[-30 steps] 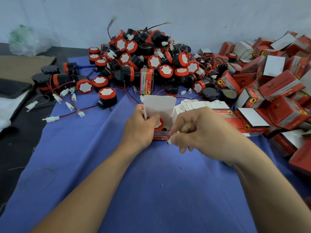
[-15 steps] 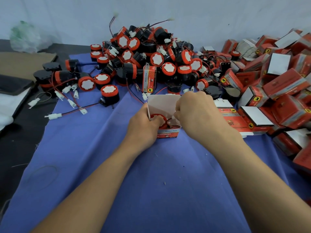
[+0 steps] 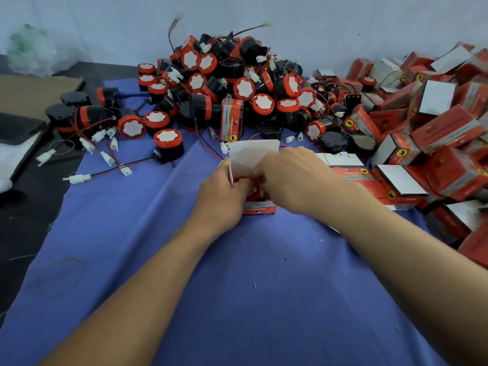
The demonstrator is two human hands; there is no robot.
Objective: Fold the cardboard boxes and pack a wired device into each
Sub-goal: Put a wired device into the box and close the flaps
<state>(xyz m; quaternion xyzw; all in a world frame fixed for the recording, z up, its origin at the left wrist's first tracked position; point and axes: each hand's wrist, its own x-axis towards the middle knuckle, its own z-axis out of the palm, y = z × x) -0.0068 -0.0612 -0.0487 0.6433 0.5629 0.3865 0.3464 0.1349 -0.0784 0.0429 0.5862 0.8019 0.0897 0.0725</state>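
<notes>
Blue cloth (image 3: 237, 286) in the foreground, both forearms running up it to the work point.

Step in hand, as I read it: seating a wired device (image 3: 242, 180) into the open box (image 3: 260, 208). The box stands on the cloth mid-frame, between the hands, with its white lid flap (image 3: 253, 154) upright at the back. The device's red rim shows in the mouth, so it's mostly in.

Left hand (image 3: 224, 192): fingers curled round the box's left side, gripping it and holding it steady.

Right hand (image 3: 295, 180): fingers bunched and curled down into the box mouth, on top of the device. Fingertips are hidden, so I can't tell whether it pinches the wire or just presses.

Next move probably calls for getting the lead and connector fully below the rim, then folding the flap forward and tucking it in. A stray wire would jam the tuck.

Just right of the box: stack of flat unfolded boxes (image 3: 343, 165). Behind: heap of loose devices (image 3: 237, 83), wires tangled, one closed box (image 3: 232, 118) standing upright at its front edge. Far right: pile of packed boxes (image 3: 435, 133).
</notes>
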